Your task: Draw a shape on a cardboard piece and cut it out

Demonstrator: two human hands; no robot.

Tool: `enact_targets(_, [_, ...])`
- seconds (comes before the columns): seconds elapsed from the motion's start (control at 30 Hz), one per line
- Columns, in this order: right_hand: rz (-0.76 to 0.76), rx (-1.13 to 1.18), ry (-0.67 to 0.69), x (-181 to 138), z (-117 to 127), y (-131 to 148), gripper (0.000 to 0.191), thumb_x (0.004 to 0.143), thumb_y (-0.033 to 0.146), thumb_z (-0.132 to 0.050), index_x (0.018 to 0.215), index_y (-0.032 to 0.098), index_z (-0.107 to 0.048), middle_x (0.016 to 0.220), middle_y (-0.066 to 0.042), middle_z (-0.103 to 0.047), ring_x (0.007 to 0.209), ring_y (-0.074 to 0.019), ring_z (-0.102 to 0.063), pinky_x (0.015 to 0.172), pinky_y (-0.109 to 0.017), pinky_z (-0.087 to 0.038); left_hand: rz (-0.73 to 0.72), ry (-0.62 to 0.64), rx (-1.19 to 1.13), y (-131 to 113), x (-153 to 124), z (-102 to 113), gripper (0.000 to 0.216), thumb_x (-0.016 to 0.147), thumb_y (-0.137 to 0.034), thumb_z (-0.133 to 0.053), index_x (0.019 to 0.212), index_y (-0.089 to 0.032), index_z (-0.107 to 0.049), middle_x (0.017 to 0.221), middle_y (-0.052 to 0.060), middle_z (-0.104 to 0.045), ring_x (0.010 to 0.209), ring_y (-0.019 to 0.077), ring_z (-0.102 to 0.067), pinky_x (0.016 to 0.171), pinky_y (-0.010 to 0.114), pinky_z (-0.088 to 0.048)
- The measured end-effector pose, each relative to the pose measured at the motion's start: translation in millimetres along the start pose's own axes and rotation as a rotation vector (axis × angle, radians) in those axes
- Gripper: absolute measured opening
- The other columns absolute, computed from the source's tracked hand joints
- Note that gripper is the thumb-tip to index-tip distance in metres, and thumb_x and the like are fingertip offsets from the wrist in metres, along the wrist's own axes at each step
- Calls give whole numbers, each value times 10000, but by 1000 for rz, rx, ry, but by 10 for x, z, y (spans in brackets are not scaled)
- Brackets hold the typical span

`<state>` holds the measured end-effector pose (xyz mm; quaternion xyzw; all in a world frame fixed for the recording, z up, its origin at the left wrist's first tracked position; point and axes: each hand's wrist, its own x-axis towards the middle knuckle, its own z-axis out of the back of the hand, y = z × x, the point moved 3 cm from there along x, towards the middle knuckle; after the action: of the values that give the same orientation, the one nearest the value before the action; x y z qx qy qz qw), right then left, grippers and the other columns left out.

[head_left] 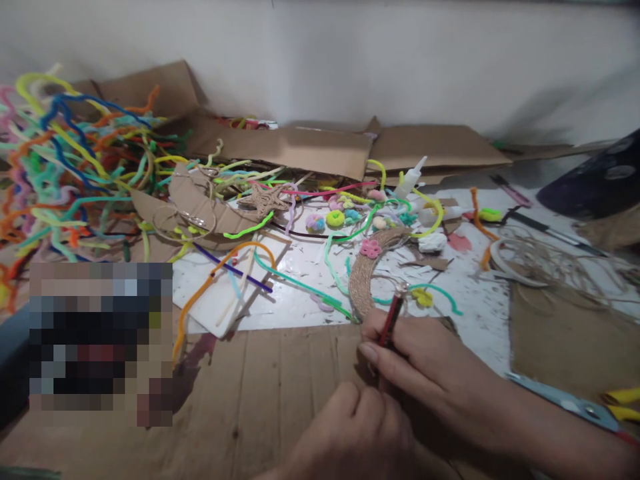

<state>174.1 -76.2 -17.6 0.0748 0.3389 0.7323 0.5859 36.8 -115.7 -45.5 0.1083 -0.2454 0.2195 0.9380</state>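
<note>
My right hand (425, 363) is closed round a dark red pencil (393, 320), tilted with its upper end away from me. The pencil's lower end is hidden behind my fingers, over a flat sheet of brown cardboard (280, 380). Nearer to me, my left hand (355, 433) rests on the same cardboard with its fingers curled in. What those fingers hold, if anything, is out of sight. Just beyond my right hand lies a twine-wrapped crescent (364, 283) with a pink flower (371, 249) on it.
Tangled pipe cleaners (75, 160) heap up at the left, beside a cardboard crescent (205, 210) and a twine star (267, 200). A glue bottle (410, 179) stands towards the back. Scissors (570, 403) lie by my right forearm, below loose twine (555, 260). A blurred patch covers the left.
</note>
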Motion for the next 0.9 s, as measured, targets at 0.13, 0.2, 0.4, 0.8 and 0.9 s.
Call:
enact_targets(0.13, [-38,-35,22,13,11,22,342,1014,416,-331,763,255,-498,784,-71,-673,685,-250,-609,651,-356,-447,5,1,-10,-13,-8,0,369,976,-57,-365,711,-202,-576,598,-3,-581,544,177,-453,561,334,-281])
enact_targets(0.2, [-46,-48,20,17,15,28,328,1007,410,-334,760,257,-488,765,-67,-660,668,-247,-604,641,-352,-445,-9,-1,-10,-25,-24,-4,342,968,-70,-399,701,-207,-561,589,-10,-554,531,177,-428,549,341,-264])
enact_targets(0.4, [-43,2,2,2,-9,-2,284,996,372,-400,765,252,-513,735,-49,-642,658,-237,-598,634,-341,-452,-42,51,-9,-30,-37,-25,242,931,-106,-510,721,-208,-570,612,-10,-543,547,181,-440,537,341,-275])
enact_targets(0.8, [120,356,-467,-356,488,-200,214,1052,323,-552,983,312,-754,951,-5,-782,913,-230,-726,742,-273,-577,-114,105,-44,37,-96,-38,340,1021,-144,-462,1208,-103,-742,1181,114,-795,670,157,-578,565,317,-383])
enact_targets(0.9, [112,244,-346,-536,341,-235,256,1009,260,-520,921,289,-759,888,-14,-824,802,-236,-777,671,-280,-616,-124,155,-112,77,-70,-44,311,1028,-176,-481,1240,-88,-691,1204,140,-784,739,169,-645,589,312,-418])
